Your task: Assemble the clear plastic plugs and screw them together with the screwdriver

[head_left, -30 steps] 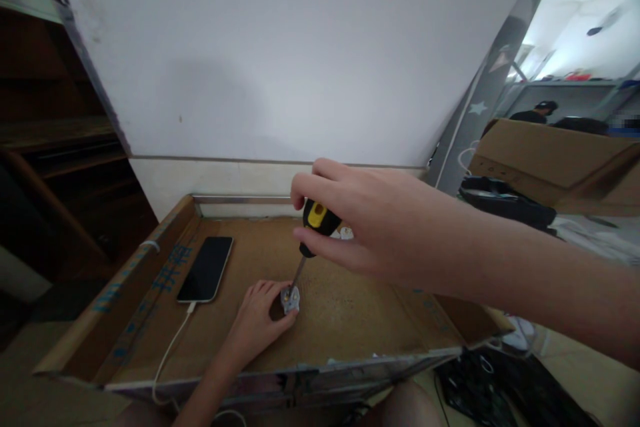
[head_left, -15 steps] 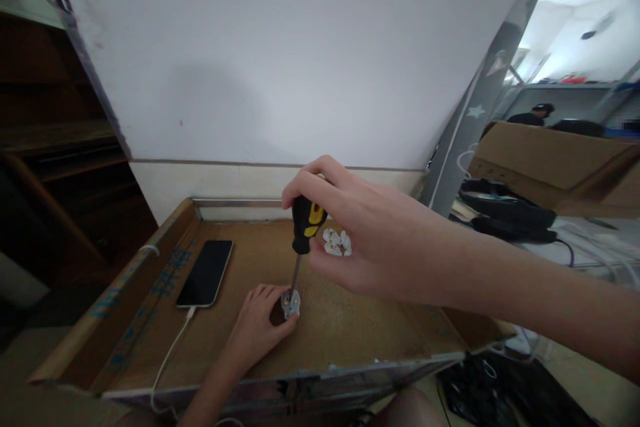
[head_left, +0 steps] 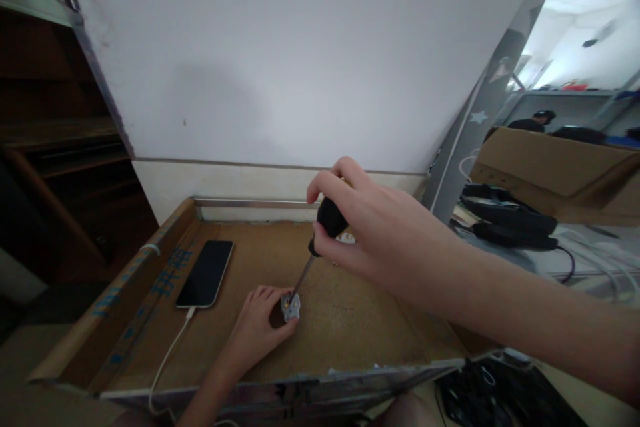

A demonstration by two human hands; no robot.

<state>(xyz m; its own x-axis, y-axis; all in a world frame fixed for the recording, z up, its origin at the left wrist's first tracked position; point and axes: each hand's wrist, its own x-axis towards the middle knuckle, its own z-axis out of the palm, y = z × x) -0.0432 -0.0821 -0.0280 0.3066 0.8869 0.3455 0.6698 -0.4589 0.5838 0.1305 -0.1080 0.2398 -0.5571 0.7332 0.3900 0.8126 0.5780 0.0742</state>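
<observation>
- Head view: the right hand [head_left: 385, 237] has its fingers [head_left: 326, 181] wrapped closed around the black handle of a screwdriver [head_left: 326, 220]. The shaft slants down and to the left from them.
- Below those fingers, the tip rests on a small metal part [head_left: 291, 305] lying on the floor of a cardboard tray [head_left: 125, 280].
- The left hand [head_left: 257, 327] pinches that part, thumb and fingertips closed on its near and left sides, pressing it to the tray.
- Half a second ago the handle stood almost upright with its yellow mark facing the camera. Now it leans right and only black shows, so the handle has been rolled in the fingers.
- The tip has stayed on the part and the left hand's pinch has not shifted. Judging by that, the turning is mid-stroke with the tool still seated.
- White pieces [head_left: 346, 238] just beyond the right fingertips are now mostly hidden by them.
- Left of the left hand's fingers, well apart from them, a phone [head_left: 205, 273] lies face up with a cable [head_left: 167, 353] plugged in.
</observation>
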